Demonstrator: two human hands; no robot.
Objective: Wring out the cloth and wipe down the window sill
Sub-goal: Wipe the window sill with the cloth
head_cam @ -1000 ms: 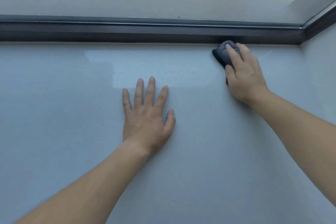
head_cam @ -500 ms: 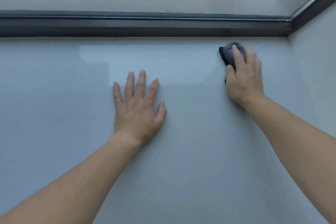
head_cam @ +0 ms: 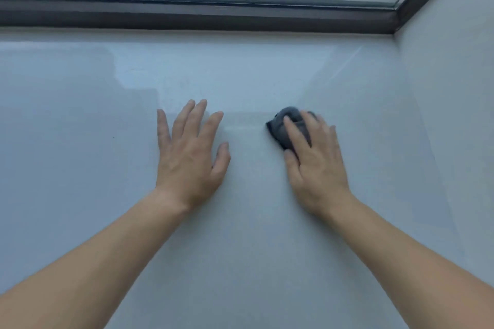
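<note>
The wide, pale window sill (head_cam: 80,181) is glossy, so patchy coverage looks the likeliest fault: a bunched wad touches only a small patch, and strokes may skip the far strip along the dark window frame (head_cam: 187,14). The left hand (head_cam: 189,152) lies flat with fingers spread and could smear damp surface. The right hand (head_cam: 315,165), blurred, cups the dark cloth (head_cam: 284,127), fingers curved over it and thumb at its near edge. The cloth sits near the left hand's right side, not touching it.
</note>
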